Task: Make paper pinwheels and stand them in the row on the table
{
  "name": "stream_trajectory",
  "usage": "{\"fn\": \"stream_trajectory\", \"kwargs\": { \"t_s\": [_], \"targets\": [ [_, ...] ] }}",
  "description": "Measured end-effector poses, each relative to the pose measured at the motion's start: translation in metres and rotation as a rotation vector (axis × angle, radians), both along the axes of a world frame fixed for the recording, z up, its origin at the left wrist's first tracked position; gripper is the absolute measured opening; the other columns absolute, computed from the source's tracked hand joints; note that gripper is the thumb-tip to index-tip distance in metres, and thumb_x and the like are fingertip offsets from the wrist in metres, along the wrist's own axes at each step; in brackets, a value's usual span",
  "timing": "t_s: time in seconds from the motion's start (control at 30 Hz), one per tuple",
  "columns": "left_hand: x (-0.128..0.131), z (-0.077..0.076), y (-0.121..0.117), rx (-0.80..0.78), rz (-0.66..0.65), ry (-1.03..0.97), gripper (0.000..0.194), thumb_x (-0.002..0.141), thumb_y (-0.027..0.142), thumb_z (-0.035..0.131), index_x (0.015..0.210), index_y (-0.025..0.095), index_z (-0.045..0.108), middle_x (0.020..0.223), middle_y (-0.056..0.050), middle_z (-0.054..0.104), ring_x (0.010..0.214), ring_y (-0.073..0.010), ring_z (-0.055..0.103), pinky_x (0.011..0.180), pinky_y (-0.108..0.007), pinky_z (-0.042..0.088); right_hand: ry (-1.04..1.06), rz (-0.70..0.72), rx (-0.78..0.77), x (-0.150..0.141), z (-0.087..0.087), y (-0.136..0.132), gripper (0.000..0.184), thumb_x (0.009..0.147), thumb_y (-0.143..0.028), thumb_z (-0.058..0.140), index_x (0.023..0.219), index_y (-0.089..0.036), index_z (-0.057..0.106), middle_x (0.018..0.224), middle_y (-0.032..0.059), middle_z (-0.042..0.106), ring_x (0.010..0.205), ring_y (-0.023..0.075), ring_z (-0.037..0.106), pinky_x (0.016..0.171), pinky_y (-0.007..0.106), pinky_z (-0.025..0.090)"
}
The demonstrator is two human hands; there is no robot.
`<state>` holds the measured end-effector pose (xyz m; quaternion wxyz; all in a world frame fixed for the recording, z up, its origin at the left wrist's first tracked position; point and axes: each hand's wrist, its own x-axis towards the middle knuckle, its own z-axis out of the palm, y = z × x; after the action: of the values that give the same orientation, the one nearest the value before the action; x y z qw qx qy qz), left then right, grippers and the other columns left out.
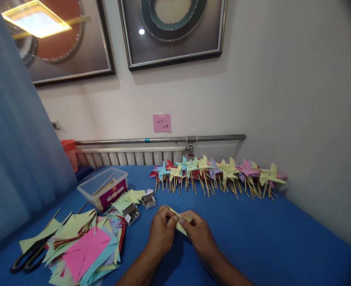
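Observation:
Between my two hands, above the middle of the blue table, is a pale yellow paper piece (180, 227), partly folded. My left hand (162, 228) pinches its left side with thumb and fingers. From the right, my right hand (198, 230) grips the other side, its fingers closed on the paper. The fingers hide much of the piece, so its exact shape does not show. Left of my hands stands a small open box of metal fasteners (131, 214). Behind it is a second small box (149, 199).
Cut coloured paper sheets (86, 252) lie piled at the left, beside black-handled scissors (29, 254). A clear plastic tub (102, 186) holds thin sticks. Finished paper pinwheels (205, 169) line the back of the blue table (253, 234). A blue curtain (17, 139) hangs at the left.

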<state>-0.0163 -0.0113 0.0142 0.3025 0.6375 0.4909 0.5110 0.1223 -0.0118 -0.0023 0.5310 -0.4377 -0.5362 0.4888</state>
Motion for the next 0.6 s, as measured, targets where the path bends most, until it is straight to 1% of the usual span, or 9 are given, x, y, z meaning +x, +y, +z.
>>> {"fn": "stream_trajectory", "kwargs": {
  "t_s": [0.1, 0.2, 0.27, 0.33, 0.4, 0.47, 0.53, 0.6],
  "targets": [
    [0.001, 0.001, 0.0, -0.005, 0.025, -0.006, 0.017, 0.079, 0.022, 0.056, 0.062, 0.019, 0.053, 0.073, 0.0, 0.055, 0.07, -0.0147, 0.053, 0.066, -0.025, 0.039, -0.031, -0.006, -0.008, -0.001, -0.001, 0.002, 0.032, 0.074, -0.051, 0.069, 0.077, -0.019, 0.07, 0.061, -0.0015, 0.061, 0.058, 0.0153, 0.051, 0.056, 0.025, 0.038],
    [0.002, -0.002, 0.002, -0.03, 0.074, -0.033, 0.019, 0.076, 0.022, 0.061, 0.06, 0.019, 0.052, 0.068, 0.001, 0.054, 0.066, -0.0133, 0.051, 0.063, -0.024, 0.038, -0.052, -0.044, -0.008, -0.001, -0.002, 0.003, 0.031, 0.073, -0.051, 0.07, 0.075, -0.02, 0.069, 0.061, -0.0019, 0.061, 0.057, 0.0155, 0.052, 0.055, 0.025, 0.039],
    [0.003, -0.006, 0.004, -0.097, 0.114, -0.09, 0.018, 0.073, 0.024, 0.066, 0.062, 0.019, 0.053, 0.064, 0.003, 0.054, 0.062, -0.0126, 0.05, 0.06, -0.023, 0.037, -0.042, -0.077, -0.002, -0.001, -0.001, 0.004, 0.029, 0.073, -0.049, 0.07, 0.076, -0.02, 0.067, 0.062, -0.0024, 0.06, 0.058, 0.0155, 0.052, 0.055, 0.025, 0.039],
    [0.004, -0.009, 0.006, -0.195, 0.118, -0.207, 0.019, 0.068, 0.027, 0.074, 0.067, 0.018, 0.057, 0.062, 0.003, 0.056, 0.059, -0.0123, 0.051, 0.057, -0.023, 0.038, -0.029, -0.099, 0.001, -0.001, 0.0, 0.004, 0.027, 0.072, -0.047, 0.071, 0.078, -0.02, 0.067, 0.063, -0.0028, 0.06, 0.059, 0.0154, 0.052, 0.056, 0.025, 0.04],
    [0.004, -0.011, 0.007, -0.278, 0.07, -0.357, 0.025, 0.063, 0.03, 0.079, 0.071, 0.017, 0.06, 0.062, 0.002, 0.06, 0.057, -0.012, 0.053, 0.056, -0.023, 0.04, -0.022, -0.105, 0.002, 0.0, 0.0, 0.003, 0.027, 0.072, -0.045, 0.07, 0.079, -0.02, 0.066, 0.063, -0.0026, 0.06, 0.06, 0.0156, 0.052, 0.056, 0.025, 0.041],
    [0.005, -0.01, 0.007, -0.332, -0.014, -0.472, 0.029, 0.06, 0.032, 0.083, 0.073, 0.016, 0.063, 0.063, 0.002, 0.062, 0.055, -0.0112, 0.053, 0.055, -0.023, 0.04, -0.019, -0.104, -0.001, 0.0, -0.001, 0.003, 0.025, 0.073, -0.044, 0.069, 0.079, -0.02, 0.066, 0.064, -0.0022, 0.061, 0.06, 0.0162, 0.054, 0.058, 0.025, 0.042],
    [0.005, -0.008, 0.006, -0.359, -0.079, -0.515, 0.03, 0.057, 0.033, 0.084, 0.071, 0.015, 0.065, 0.06, 0.002, 0.062, 0.052, -0.01, 0.052, 0.053, -0.022, 0.039, -0.027, -0.109, -0.008, 0.001, -0.003, 0.004, 0.022, 0.072, -0.041, 0.069, 0.078, -0.02, 0.066, 0.065, -0.0016, 0.063, 0.061, 0.0169, 0.055, 0.059, 0.026, 0.043],
    [0.006, -0.006, 0.005, -0.367, -0.092, -0.527, 0.03, 0.054, 0.033, 0.085, 0.065, 0.015, 0.065, 0.057, 0.001, 0.062, 0.05, -0.0098, 0.051, 0.052, -0.022, 0.038, -0.045, -0.108, -0.018, 0.001, -0.005, 0.005, 0.021, 0.072, -0.04, 0.069, 0.078, -0.02, 0.066, 0.065, -0.001, 0.064, 0.062, 0.0177, 0.056, 0.061, 0.028, 0.045]
  ]
}}
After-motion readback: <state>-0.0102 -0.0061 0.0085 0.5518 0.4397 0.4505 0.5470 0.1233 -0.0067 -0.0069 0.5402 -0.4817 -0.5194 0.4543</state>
